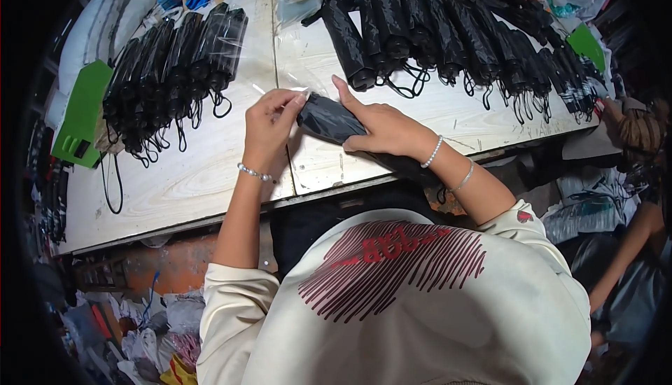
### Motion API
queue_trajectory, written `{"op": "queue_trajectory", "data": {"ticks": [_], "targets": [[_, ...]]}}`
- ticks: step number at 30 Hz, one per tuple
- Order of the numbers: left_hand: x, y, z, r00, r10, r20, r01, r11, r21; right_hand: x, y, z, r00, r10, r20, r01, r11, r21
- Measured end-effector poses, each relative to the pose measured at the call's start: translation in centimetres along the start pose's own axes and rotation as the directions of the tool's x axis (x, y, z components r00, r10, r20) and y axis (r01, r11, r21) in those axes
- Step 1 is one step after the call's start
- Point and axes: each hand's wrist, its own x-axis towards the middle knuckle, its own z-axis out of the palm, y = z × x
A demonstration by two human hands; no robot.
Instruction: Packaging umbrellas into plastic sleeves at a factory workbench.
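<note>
A folded black umbrella [329,120] lies slantwise between my hands, over the near part of the table. My right hand [392,129] is closed around its body, the thumb raised along the far side. At the umbrella's left end, my left hand [269,120] pinches the edge of a clear plastic sleeve [302,87], with thumb and forefinger together. The sleeve's film spreads a little beyond those fingertips; how far it covers the umbrella I cannot tell. The umbrella's other end runs under my right wrist and is partly hidden.
Folded black umbrellas in clear sleeves [175,56] lie in a pile at left, beside a green board [82,115]. A long row of black umbrellas [448,35] with wrist loops fills the far right of the table [175,203]. Another person's arm [623,259] shows at right.
</note>
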Motion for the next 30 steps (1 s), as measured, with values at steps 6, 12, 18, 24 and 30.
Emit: {"op": "queue_trajectory", "data": {"ticks": [6, 12, 18, 24, 30], "targets": [[-0.9, 1.2, 1.0, 0.957, -0.271, -0.108, 0.221, 0.915, -0.337, -0.1, -0.6, -0.6, 0.999, -0.031, 0.012, 0.03, 0.998, 0.048], [-0.3, 0.9, 1.9, 0.954, -0.077, -0.29, 0.065, 0.997, -0.052, -0.6, -1.8, -0.9, 0.992, -0.085, -0.09, 0.091, 0.994, 0.059], [-0.7, 1.1, 2.7, 0.834, -0.456, -0.311, 0.225, 0.795, -0.563, -1.5, -3.0, -1.6, 0.982, -0.106, -0.159, 0.106, 0.994, -0.009], [-1.6, 4.0, 3.7, 0.956, -0.292, 0.009, 0.141, 0.434, -0.89, -0.9, -1.4, -1.2, 0.937, -0.26, -0.236, 0.304, 0.936, 0.176], [-2.3, 3.6, 4.0, 0.971, -0.214, -0.103, 0.048, 0.601, -0.798, -1.0, -1.5, -1.8, 0.948, -0.235, -0.214, 0.312, 0.82, 0.48]]}}
